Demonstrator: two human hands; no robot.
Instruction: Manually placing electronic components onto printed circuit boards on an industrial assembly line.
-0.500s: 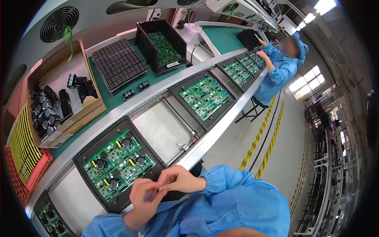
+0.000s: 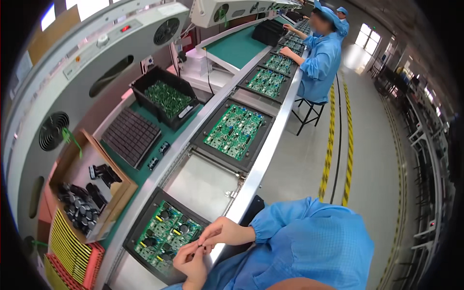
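My left hand [image 2: 192, 263] and my right hand [image 2: 221, 233] meet at the fingertips over the front edge of the line. Both are closed in a pinch. A small dark bit shows between the fingers, too little of it to name. Beneath and just left of them lies a green circuit board [image 2: 153, 231] in a black carrier tray [image 2: 131, 231]. Round black capacitors [image 2: 184, 228] and yellow block parts [image 2: 177, 232] stand on that board. My hands cover its near right corner.
Further up the conveyor rail [image 2: 263, 166] sits another green board [image 2: 234, 130]. Along the left are a carton [image 2: 118, 212] of black capacitors, a dark gridded block [image 2: 130, 133], a black bin [image 2: 179, 116] of small green boards and yellow-black strips [image 2: 72, 244]. A blue-clad co-worker [image 2: 321, 63] sits at the far end.
The view has swung, so the carriers and bins appear shifted and a second person shows at the back. My hands remain together, fingertips pinched, now over the near board's corner.
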